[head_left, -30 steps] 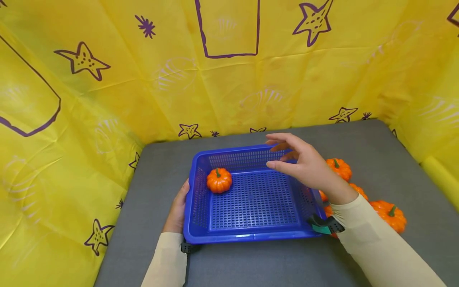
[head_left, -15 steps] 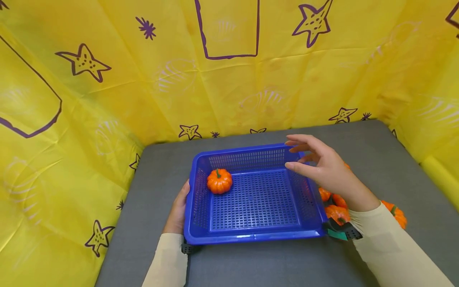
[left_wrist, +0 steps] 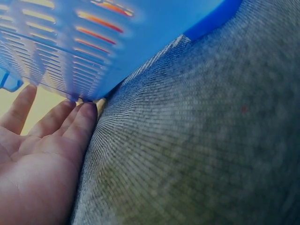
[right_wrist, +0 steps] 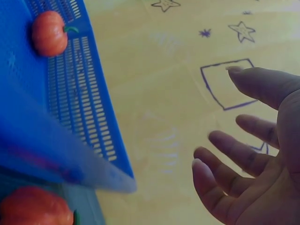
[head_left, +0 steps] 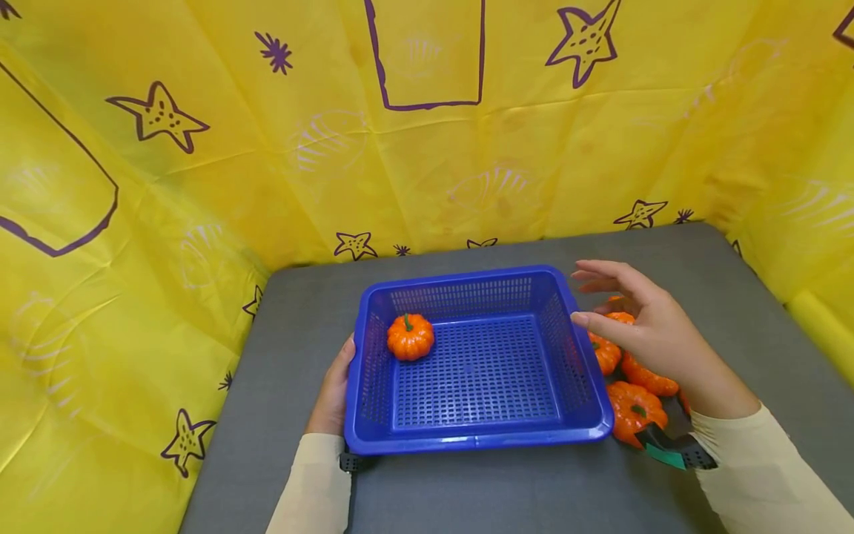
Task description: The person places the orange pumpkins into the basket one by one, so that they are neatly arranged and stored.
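A blue plastic basket [head_left: 480,443] with slotted walls stands on the grey table. One small orange pumpkin [head_left: 410,338] with a green stem sits inside, near the basket's left wall. My left hand [head_left: 330,397] rests against the outside of that wall; the left wrist view shows its fingers [left_wrist: 80,123] extended, tips touching the slotted side. My right hand [head_left: 650,337] hovers just beyond the basket's right rim, fingers spread and loosely bent, holding nothing. Below it lie several more orange pumpkins [head_left: 635,412], partly hidden by the hand and wrist.
The grey tabletop [head_left: 494,489] extends around the basket. Yellow cloth [head_left: 427,178] printed with starfish and fish encloses the table at the back and sides. A black strap [head_left: 677,449] with a green patch sits at my right wrist.
My right hand has moved right, from above the basket's interior to past its right rim, over the loose pumpkins. The left hand, basket and the pumpkin inside stay in place.
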Motion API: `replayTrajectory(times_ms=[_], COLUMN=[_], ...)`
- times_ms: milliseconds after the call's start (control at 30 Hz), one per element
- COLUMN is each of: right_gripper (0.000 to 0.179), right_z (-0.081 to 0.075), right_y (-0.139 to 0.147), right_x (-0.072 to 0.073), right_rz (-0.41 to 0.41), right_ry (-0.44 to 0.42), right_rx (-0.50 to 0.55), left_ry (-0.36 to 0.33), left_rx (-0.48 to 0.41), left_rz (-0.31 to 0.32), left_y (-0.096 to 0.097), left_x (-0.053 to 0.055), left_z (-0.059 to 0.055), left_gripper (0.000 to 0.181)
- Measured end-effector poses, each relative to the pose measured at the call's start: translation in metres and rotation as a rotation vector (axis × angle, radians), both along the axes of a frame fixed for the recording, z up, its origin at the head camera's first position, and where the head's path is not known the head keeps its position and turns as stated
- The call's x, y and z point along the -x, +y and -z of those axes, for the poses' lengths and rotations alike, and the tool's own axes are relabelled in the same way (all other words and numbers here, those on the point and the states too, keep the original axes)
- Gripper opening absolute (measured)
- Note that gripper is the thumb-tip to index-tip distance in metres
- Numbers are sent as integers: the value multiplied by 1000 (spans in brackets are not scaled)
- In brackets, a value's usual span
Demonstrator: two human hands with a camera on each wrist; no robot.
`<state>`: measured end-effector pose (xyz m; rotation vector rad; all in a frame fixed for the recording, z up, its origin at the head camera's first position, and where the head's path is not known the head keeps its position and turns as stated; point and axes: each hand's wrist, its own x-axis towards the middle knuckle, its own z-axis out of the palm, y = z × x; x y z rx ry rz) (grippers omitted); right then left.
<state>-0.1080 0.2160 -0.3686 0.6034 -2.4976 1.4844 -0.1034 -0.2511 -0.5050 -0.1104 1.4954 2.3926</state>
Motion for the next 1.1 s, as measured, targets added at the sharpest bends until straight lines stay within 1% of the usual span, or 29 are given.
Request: replayTrajectory(times_ms=[167,400,633,767,900,1100], right_gripper=[71,74,70,72,74,74], right_z=[3,7,10,13,19,31], right_y=[11,29,46,56,68,87], right_x=[-8,-18,-27,-32,-37,-45], right_rz=[21,34,110,136,167,252], right_ry=[6,5,-15,-15,-16,-43], right_rx=[-6,38,31,43,48,20], left_ry=[-33,-29,-19,-22,-20,-2], left_rx=[8,12,19,21,23,27], left_rz=[-14,-20,-24,-26,-25,-12], left_y=[0,0,0,0,-1,-1], left_x=[-1,0,0,-1,0,1], left_z=[-2,1,0,0,1,3], left_gripper=[64,66,66,65,65,66])
